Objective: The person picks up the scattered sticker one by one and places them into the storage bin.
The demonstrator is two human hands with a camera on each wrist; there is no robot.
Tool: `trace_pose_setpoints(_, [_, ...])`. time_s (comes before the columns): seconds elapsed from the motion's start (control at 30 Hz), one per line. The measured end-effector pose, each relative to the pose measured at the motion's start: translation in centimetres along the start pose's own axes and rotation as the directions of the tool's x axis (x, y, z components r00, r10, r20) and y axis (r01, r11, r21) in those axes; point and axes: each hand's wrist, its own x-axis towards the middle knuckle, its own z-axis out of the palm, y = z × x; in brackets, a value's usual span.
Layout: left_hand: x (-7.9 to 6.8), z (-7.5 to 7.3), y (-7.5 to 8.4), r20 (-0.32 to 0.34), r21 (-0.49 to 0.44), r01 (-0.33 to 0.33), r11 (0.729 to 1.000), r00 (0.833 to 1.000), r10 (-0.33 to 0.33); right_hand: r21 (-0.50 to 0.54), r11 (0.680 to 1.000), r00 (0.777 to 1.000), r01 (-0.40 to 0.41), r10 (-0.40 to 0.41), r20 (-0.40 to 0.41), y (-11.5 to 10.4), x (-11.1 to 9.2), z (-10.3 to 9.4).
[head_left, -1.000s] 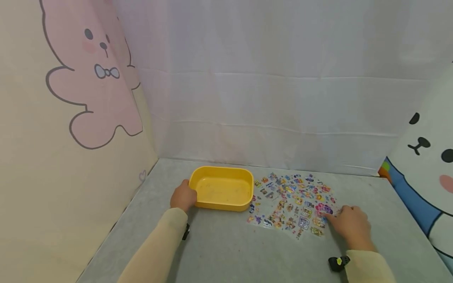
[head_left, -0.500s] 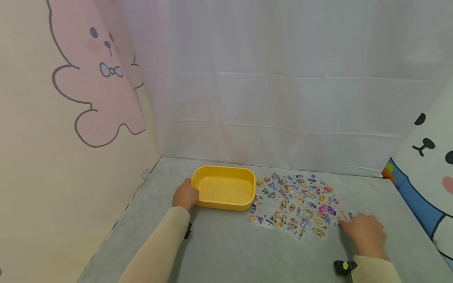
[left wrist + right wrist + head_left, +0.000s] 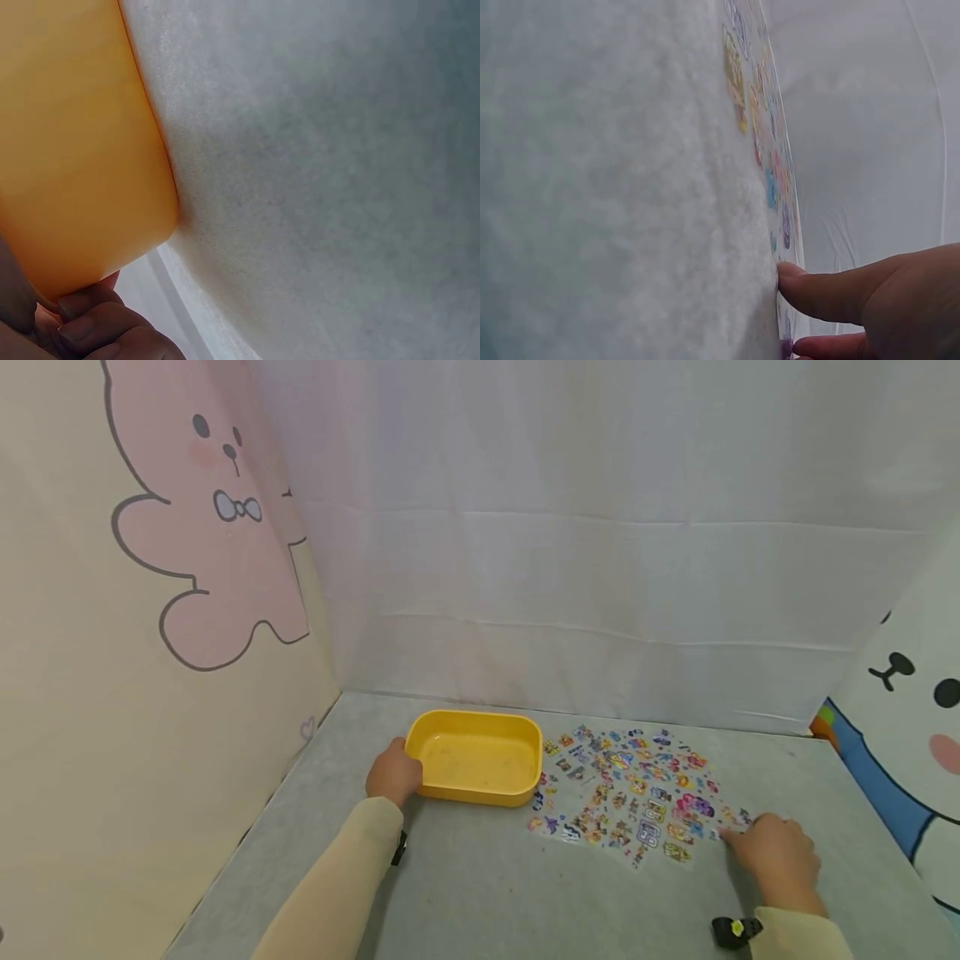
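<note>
A yellow rectangular plastic tray [image 3: 480,756] stands on the table. My left hand [image 3: 393,772] grips its left end, the fingers curled at its wall in the left wrist view [image 3: 109,330]. To the right of the tray lie overlapping clear sticker sheets [image 3: 600,793], covered with small colourful stickers. My right hand [image 3: 776,856] is at the right edge of the sheets. In the right wrist view, its straight thumb [image 3: 817,292] touches down at the sheet edge, with a fingertip [image 3: 817,345] set apart from it.
The grey cloth-covered table [image 3: 525,902] runs back to a hanging white curtain [image 3: 570,568]. On the left is a cream wall panel with a pink bear [image 3: 202,543]; on the right a panel shows a white cartoon animal [image 3: 900,735].
My right hand has moved right and slightly toward me, from over the stickers to the sheets' right edge. The left hand keeps its grip on the tray.
</note>
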Motion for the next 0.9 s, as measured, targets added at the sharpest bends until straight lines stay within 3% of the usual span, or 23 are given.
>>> trace_pose_setpoints(0.57, [-0.1, -0.3, 0.3, -0.010, -0.015, 0.016, 1.000, 1.000, -0.016, 0.116, 0.993, 0.998, 0.033, -0.039, 0.045, 0.4, 1.1, -0.7])
trace_pose_setpoints(0.9, [-0.2, -0.4, 0.4, -0.001, -0.006, 0.019, 1.000, 1.000, -0.019, 0.038, 0.996, 0.991, -0.080, 0.076, 0.106, -0.3, 0.1, -1.4])
